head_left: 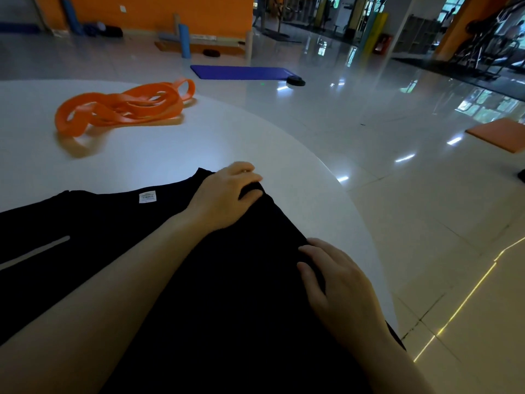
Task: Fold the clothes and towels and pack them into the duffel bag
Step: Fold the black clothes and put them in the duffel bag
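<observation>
The black shirt (227, 280) lies spread across the lower half of the frame on the white round table (176, 143), its white neck label (147, 197) facing up at centre left. Its right edge runs just inside the table's rim, and at the lower right a corner seems to hang past it.

The left hand (224, 194), at centre frame, has its fingers curled round a bunched fold at the shirt's upper right corner. The right hand (335, 282), at lower right, pinches the cloth along that same edge with bent fingers.

The likeliest trouble, as I judge it, is the edge: if the fold is drawn toward the rim, the loose cloth may slide off the smooth top and drag the rest after it. Uneven pull between the two hands could skew the fold or leave a crease under the dark, hard-to-read cloth.

An orange resistance band (125, 106) lies coiled at upper left, well apart from the shirt. No duffel bag is in view.
</observation>
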`<action>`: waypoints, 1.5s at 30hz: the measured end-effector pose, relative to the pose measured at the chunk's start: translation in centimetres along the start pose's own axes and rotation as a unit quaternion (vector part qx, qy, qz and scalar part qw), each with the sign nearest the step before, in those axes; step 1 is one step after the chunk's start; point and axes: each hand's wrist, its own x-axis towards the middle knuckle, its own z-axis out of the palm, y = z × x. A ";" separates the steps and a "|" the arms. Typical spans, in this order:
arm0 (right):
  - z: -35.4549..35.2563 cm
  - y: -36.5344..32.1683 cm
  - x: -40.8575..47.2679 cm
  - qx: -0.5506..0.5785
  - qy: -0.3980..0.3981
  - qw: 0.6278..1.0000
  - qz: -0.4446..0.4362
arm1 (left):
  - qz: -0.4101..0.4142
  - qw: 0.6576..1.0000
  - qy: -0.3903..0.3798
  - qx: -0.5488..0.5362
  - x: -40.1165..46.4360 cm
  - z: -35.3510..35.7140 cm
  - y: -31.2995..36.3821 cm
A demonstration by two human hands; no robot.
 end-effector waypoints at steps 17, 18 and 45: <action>0.1 0.4 -0.2 -0.095 0.001 0.995 0.042 | -0.044 0.961 -0.246 0.116 -2.7 -0.7 0.8; 0.1 0.4 -0.1 -0.100 0.006 0.994 0.036 | -0.035 0.959 -0.257 0.112 -4.0 -1.6 1.0; 10.8 -31.2 -4.6 -0.090 -0.358 0.887 -0.278 | -0.403 0.876 0.220 0.147 -36.2 -21.0 -8.1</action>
